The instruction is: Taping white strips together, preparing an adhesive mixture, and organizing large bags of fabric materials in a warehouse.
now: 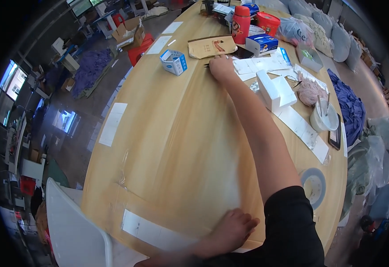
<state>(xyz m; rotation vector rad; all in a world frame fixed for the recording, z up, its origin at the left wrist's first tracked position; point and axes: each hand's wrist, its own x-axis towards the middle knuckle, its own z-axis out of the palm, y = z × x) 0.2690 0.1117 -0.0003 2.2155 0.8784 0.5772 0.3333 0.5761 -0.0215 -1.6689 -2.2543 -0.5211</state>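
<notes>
The right grip (222, 68) is set down on the far part of the tabletop (190, 133), its fingers bent over a dark tool (207, 65). Two narrow tips of the tool project left of the grip; the rest is covered by the hand. The fingertips are hidden, so finger closure on the tool cannot be determined. Just beyond the right grip lies a tan pouch (212, 47); to its left stands a blue-and-white box (173, 62). A phone (242, 53) lies near it on the right, next to white sheets (265, 65). The left grip (233, 229) is at the near edge, half open, fingers loosely curled; its palm is hidden. A white strip (152, 229) lies left of the left grip; a tape roll (321, 187) lies farther off, right.
</notes>
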